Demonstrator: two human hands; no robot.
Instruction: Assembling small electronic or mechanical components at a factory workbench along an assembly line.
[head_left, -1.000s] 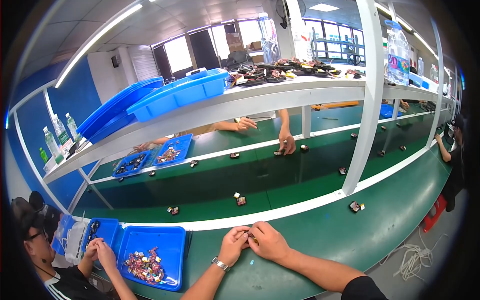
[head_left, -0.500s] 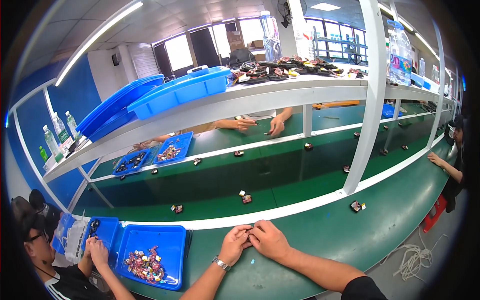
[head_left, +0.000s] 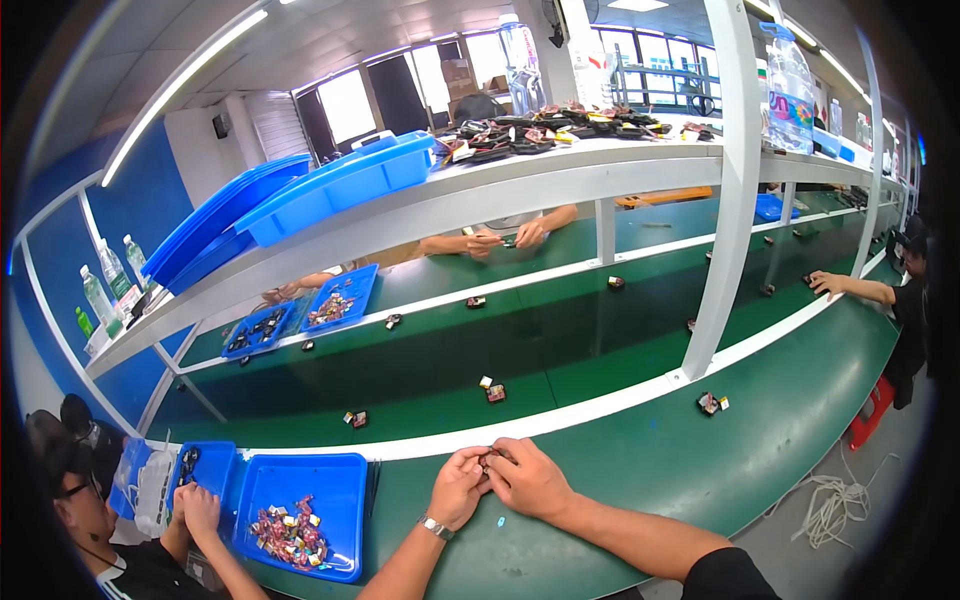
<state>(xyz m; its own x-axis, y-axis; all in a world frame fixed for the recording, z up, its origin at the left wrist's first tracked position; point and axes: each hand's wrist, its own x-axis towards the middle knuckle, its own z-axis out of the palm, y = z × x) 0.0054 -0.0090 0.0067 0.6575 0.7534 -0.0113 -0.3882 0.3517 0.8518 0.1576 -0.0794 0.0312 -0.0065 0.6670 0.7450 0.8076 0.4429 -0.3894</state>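
Fingertips of both hands pressed together over a small dark part (head_left: 489,462), pinched between them at the near edge of the green bench (head_left: 640,470). Left hand (head_left: 458,487) curled, thumb and fingers closed on the part from the left; right hand (head_left: 527,478) closed on it from the right, knuckles up. Silver watch (head_left: 432,526) just behind the left hand, on the wrist. Tiny pale speck (head_left: 500,520) on the bench just below the fingers.

Left of the fingers, near, a blue tray (head_left: 300,512) holding a heap of mixed small parts (head_left: 285,528); beyond it a second, smaller blue tray (head_left: 200,470), with a co-worker's hands (head_left: 195,505) over it. Just past the fingers, a white rail (head_left: 560,420) along the bench edge, then the dark green belt (head_left: 520,350). On the belt, ahead of the fingers, two small parts side by side (head_left: 491,389); further left, another (head_left: 355,419). Right of the fingers, well apart, one more part (head_left: 710,404) beside a white post (head_left: 725,200).

Far across the belt, another person's hands (head_left: 500,240) joined over a small item. Above, a shelf (head_left: 480,195) carrying stacked blue bins (head_left: 330,185).
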